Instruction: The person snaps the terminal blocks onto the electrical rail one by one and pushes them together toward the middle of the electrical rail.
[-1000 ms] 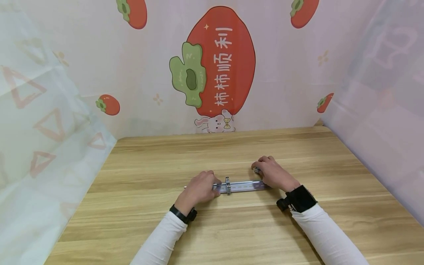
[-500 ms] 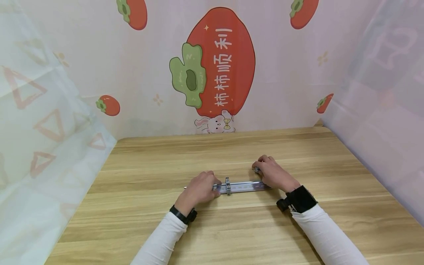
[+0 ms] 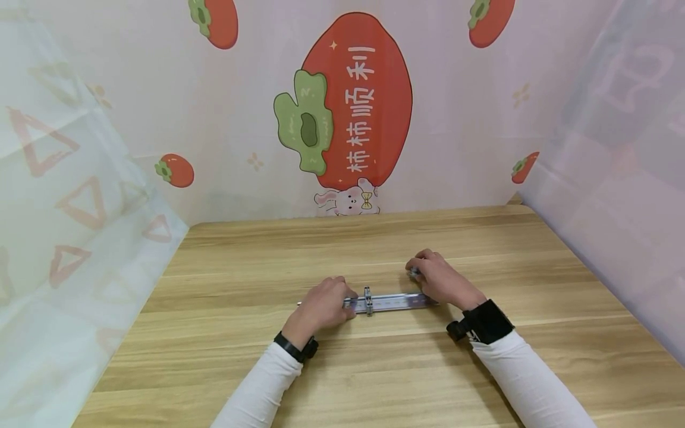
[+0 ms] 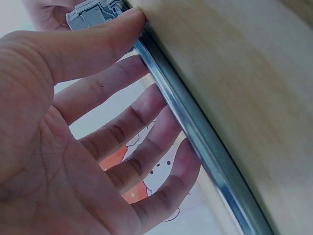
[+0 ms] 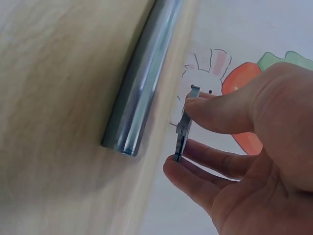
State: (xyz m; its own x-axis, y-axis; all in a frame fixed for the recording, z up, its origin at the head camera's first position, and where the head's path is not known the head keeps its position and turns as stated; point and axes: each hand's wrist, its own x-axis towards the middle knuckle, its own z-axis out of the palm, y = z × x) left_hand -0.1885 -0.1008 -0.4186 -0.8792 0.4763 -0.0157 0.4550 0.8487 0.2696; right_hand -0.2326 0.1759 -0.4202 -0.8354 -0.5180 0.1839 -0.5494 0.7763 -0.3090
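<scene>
A slotted metal DIN rail lies crosswise on the table. My left hand grips its left part, thumb along the near edge and fingertips against the far edge. Just right of that hand, a narrow pair of grey terminal blocks stands across the rail; one terminal block also shows beyond the thumb in the left wrist view. My right hand pinches a thin grey terminal block between thumb and fingers, behind the rail's right end. In the right wrist view this piece appears edge-on, apart from the rail.
The wood-grain table carries the rail near its middle. A pale printed cloth hangs behind the table's back edge, and more sheets hang on both sides. Black camera straps sit on the wrists.
My right hand with the terminal block has shifted very slightly left and away from the rail's right end. The left hand and the rail stay in place.
</scene>
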